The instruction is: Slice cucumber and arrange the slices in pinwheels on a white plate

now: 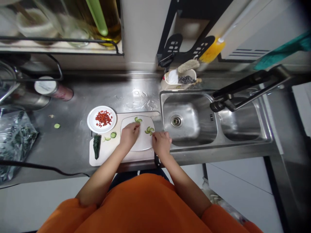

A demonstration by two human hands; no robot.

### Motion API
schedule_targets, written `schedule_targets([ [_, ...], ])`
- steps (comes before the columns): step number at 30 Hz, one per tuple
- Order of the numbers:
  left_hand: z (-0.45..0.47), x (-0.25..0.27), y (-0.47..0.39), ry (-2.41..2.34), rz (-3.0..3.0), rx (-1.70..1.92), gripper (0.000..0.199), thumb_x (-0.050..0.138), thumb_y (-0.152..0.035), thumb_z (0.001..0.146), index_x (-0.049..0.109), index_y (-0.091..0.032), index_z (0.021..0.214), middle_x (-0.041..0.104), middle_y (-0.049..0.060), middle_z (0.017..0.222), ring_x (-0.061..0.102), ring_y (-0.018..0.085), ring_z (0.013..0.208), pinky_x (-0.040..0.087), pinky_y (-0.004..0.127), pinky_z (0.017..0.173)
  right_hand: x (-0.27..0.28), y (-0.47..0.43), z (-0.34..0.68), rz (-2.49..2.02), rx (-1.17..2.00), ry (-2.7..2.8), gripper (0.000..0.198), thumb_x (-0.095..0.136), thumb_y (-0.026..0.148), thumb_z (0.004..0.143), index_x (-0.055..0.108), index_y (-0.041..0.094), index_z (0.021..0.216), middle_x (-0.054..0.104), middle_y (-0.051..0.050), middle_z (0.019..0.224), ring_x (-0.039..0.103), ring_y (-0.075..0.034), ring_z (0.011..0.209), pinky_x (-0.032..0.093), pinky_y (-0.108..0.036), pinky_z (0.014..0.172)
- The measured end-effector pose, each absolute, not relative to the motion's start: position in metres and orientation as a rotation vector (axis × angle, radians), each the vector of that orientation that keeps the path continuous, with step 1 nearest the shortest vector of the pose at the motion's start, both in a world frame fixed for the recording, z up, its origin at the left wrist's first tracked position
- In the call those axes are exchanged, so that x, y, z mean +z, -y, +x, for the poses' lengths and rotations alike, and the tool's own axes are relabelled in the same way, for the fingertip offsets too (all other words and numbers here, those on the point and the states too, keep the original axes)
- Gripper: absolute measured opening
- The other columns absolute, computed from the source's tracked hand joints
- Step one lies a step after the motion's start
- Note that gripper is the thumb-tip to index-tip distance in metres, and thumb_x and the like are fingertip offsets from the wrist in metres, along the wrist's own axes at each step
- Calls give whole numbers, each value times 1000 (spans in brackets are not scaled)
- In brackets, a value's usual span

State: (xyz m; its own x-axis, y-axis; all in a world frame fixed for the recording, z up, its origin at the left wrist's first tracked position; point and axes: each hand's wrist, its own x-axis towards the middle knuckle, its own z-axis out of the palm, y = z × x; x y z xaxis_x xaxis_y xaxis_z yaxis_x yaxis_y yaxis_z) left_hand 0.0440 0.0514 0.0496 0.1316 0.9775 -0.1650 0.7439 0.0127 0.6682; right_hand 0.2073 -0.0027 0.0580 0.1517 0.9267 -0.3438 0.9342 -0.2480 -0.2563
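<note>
A white square plate (143, 145) with rounded corners and a thin dark rim lies on a pale cutting board (97, 160). Thin cucumber slices (138, 120) form a small fan at its far edge, and more cucumber slices (149, 130) sit at its right. My left hand (129, 135) hovers over the plate's left half, fingers closed together just below the far fan; what they hold, if anything, is hidden. At the right rim, my right hand (162, 143) has its fingers curled together beside the right fan; their contents cannot be made out.
Left on the board are a dark cucumber piece (96, 147) and a cut cucumber chunk (113, 134). A white dish (91, 125) holds red pieces. A double sink (191, 139) with a black faucet (223, 103) is right; a plastic bag (14, 139) of greens is far left.
</note>
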Motion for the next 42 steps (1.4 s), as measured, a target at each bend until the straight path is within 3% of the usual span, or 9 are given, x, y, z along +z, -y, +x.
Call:
schedule_targets([
  [6,-30,55,-17,-2028,1710,434,22,49,-30,84,67,-22,93,69,4,87,62,18,81,46,29,80,59,14,208,2317,-658,-2009,23,46,28,92,68,24,92,64,-6,94,42,-22,96,21,-30,66],
  [11,-70,45,3,-2211,1608,307,30,50,-34,82,67,-18,100,68,7,90,61,21,80,46,32,80,55,19,205,2255,-655,-2066,21,47,29,91,68,25,91,64,-5,91,41,-21,95,19,-29,65],
  [16,-67,35,5,-2232,1628,217,37,53,-39,81,66,-18,108,66,10,100,60,23,90,45,33,84,54,20,203,2235,-613,-2115,20,48,28,91,68,25,88,63,-4,88,41,-21,94,17,-30,63],
  [20,-59,29,0,-2244,1629,227,32,53,-35,81,67,-19,104,67,10,99,60,23,92,44,32,85,55,22,202,2230,-588,-2181,19,50,28,90,68,23,86,63,-5,85,41,-21,91,16,-30,62],
  [31,-55,38,-6,-2230,1366,346,18,55,-33,78,65,-22,87,70,1,83,63,18,75,43,27,74,53,26,198,2225,-554,-2262,17,52,27,89,68,24,85,64,-4,82,43,-22,90,16,-31,61],
  [42,-62,41,-8,-2301,1387,197,24,52,-32,77,70,-25,92,71,5,85,63,23,79,43,32,74,56,25,194,2154,-600,-2325,15,53,28,89,66,24,86,63,-4,83,43,-22,91,21,-30,64],
])
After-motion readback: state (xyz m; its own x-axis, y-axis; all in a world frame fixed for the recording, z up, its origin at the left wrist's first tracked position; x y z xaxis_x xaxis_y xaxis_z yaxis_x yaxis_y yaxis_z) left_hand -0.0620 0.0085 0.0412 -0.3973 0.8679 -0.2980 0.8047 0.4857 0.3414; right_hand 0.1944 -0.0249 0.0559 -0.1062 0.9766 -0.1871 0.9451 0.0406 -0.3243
